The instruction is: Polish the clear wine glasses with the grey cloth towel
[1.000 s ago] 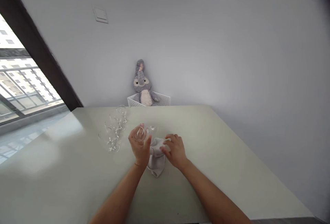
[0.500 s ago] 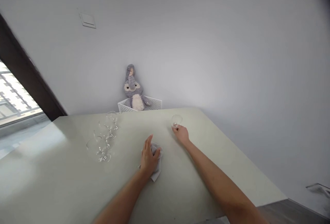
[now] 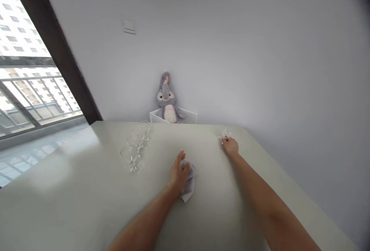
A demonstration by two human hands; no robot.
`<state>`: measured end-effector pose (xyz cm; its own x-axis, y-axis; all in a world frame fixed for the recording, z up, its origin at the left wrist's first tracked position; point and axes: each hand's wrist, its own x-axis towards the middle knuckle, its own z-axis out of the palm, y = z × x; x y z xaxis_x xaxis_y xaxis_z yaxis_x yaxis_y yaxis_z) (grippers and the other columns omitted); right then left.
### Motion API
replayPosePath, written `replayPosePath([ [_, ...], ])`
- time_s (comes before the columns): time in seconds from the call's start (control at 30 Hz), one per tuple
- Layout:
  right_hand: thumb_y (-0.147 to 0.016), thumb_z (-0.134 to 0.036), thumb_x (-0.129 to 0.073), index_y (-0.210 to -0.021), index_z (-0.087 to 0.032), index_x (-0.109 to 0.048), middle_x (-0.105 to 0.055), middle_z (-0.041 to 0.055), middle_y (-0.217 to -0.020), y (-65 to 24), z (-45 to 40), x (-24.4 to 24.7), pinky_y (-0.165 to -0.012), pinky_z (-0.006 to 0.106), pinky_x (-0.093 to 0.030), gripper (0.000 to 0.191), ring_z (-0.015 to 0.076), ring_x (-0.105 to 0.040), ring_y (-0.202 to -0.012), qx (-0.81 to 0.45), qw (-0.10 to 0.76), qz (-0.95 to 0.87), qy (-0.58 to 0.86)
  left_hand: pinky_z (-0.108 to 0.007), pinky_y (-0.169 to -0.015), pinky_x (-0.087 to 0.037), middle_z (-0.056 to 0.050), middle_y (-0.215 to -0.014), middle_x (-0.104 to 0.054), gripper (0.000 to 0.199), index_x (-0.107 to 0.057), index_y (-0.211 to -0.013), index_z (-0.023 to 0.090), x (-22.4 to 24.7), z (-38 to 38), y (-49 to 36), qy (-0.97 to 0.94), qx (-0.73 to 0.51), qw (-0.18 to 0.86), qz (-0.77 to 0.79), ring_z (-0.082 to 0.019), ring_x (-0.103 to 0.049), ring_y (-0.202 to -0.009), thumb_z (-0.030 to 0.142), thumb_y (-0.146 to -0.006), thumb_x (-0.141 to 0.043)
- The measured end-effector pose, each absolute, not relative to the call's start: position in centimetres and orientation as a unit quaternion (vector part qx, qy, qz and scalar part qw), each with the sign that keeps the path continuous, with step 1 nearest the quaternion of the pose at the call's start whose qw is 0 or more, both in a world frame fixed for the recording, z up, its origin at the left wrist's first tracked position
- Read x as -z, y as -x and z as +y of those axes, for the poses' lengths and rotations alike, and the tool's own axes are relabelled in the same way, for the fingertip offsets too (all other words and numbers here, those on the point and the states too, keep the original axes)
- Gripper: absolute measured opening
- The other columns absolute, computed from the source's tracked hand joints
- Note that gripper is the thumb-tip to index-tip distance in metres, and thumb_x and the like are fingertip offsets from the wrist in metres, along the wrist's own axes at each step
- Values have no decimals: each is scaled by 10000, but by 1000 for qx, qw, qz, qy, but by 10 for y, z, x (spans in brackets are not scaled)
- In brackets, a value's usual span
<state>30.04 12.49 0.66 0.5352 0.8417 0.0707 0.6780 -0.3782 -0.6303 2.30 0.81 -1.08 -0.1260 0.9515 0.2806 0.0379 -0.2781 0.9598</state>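
Observation:
A small clear stemmed glass (image 3: 227, 131) stands near the far right of the table, faint against the pale surface. My right hand (image 3: 231, 146) is closed around its lower part, hiding most of the stem. Nearer the middle, my left hand (image 3: 179, 173) rests on its edge with its fingers and thumb curved about a crumpled light grey cloth (image 3: 188, 185). Part of that cloth spreads onto the table beside the thumb. Left of this hand, several clear stemmed glasses (image 3: 127, 154) stand upright in a slanting row, overlapping one another from my view.
The pale table (image 3: 86, 204) ends at a wall. Behind its far edge, a grey plush toy (image 3: 169, 100) sits in a white perforated basket (image 3: 189, 117). A dark-framed window (image 3: 54, 35) is at the left, and a light switch (image 3: 128, 26) is on the wall.
My right hand has moved right and a little farther from the row with the stemmed glass. My left hand stays with the cloth. The view has turned left, showing more window.

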Motion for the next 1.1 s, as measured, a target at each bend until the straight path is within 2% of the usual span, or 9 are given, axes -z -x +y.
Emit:
replayPosePath([
  [0.2, -763, -267, -393, -1140, -68, -471, -627, 135, -909, -280, 86, -1, -684, 283, -401, 434, 202, -569, -790, -127, 389, -434, 803, -407, -857, -374, -84, -1055, -573, 323, -531, -1063, 253, 12, 9, -23, -495, -607, 391, 483, -214, -530, -975, 312, -746, -551],
  [0.33, -787, -294, -367, -982, -156, -559, -635, 33, -756, -218, 43, -10, -645, 221, -407, 306, 142, -565, -692, -160, 417, -510, 736, -365, -840, -380, -70, -973, -569, 207, -559, -941, 205, -4, 3, -20, -455, -659, 337, 495, -184, -528, -897, 294, -760, -515],
  [0.4, -815, -330, -344, -922, -162, -574, -611, 14, -669, -182, 21, -20, -611, 220, -400, 304, 135, -552, -632, -203, 430, -611, 632, -339, -851, -369, -49, -907, -561, 152, -560, -876, 195, -23, -8, -16, -437, -701, 286, 485, -170, -513, -884, 277, -758, -511],
  [0.5, -842, -422, -330, -897, -204, -595, -605, -2, -644, -145, -5, -36, -572, 224, -371, 348, 129, -540, -587, -198, 364, -713, 566, -277, -805, -387, -16, -864, -530, 156, -532, -904, 209, -58, -35, -7, -375, -775, 281, 423, -132, -501, -846, 258, -756, -529],
  [0.63, -849, -523, -269, -1023, -234, -576, -644, 45, -723, -142, -9, -44, -609, 276, -365, 456, 183, -582, -670, -122, 230, -723, 640, -213, -695, -420, 31, -728, -480, 185, -494, -947, 231, -75, -70, 25, -239, -814, 382, 366, -76, -490, -680, 222, -765, -522],
  [0.7, -857, -534, -214, -1008, -223, -585, -652, 83, -786, -151, 0, -40, -632, 302, -375, 508, 211, -596, -725, -118, 179, -698, 683, -197, -626, -438, 31, -726, -476, 176, -477, -928, 226, -67, -74, 52, -116, -799, 437, 396, -64, -490, -619, 192, -759, -512],
  [0.83, -852, -550, -197, -843, -184, -628, -649, 115, -815, -160, 18, -24, -635, 308, -389, 565, 221, -600, -762, -161, 124, -679, 705, -249, -579, -494, -27, -804, -504, 170, -397, -989, 200, -46, -56, 103, 97, -705, 571, 409, -98, -558, -622, 208, -820, -380],
  [1.0, -754, -532, -448, -726, -200, -633, -656, 73, -780, -154, 19, -13, -579, 272, -376, 381, 202, -595, -717, -181, 122, -688, 692, -402, -596, -522, -115, -1067, -507, 306, -186, -1163, 327, -38, -27, 127, 70, -707, 600, 368, -209, -615, -851, 415, -874, -237],
  [1.1, -688, -453, -552, -690, -218, -632, -656, 35, -768, -156, 13, -11, -564, 258, -360, 248, 183, -581, -698, -210, 150, -702, 664, -442, -622, -519, -140, -1134, -479, 313, -221, -1133, 326, -37, -17, 130, 58, -705, 621, 339, -229, -602, -917, 487, -866, -199],
])
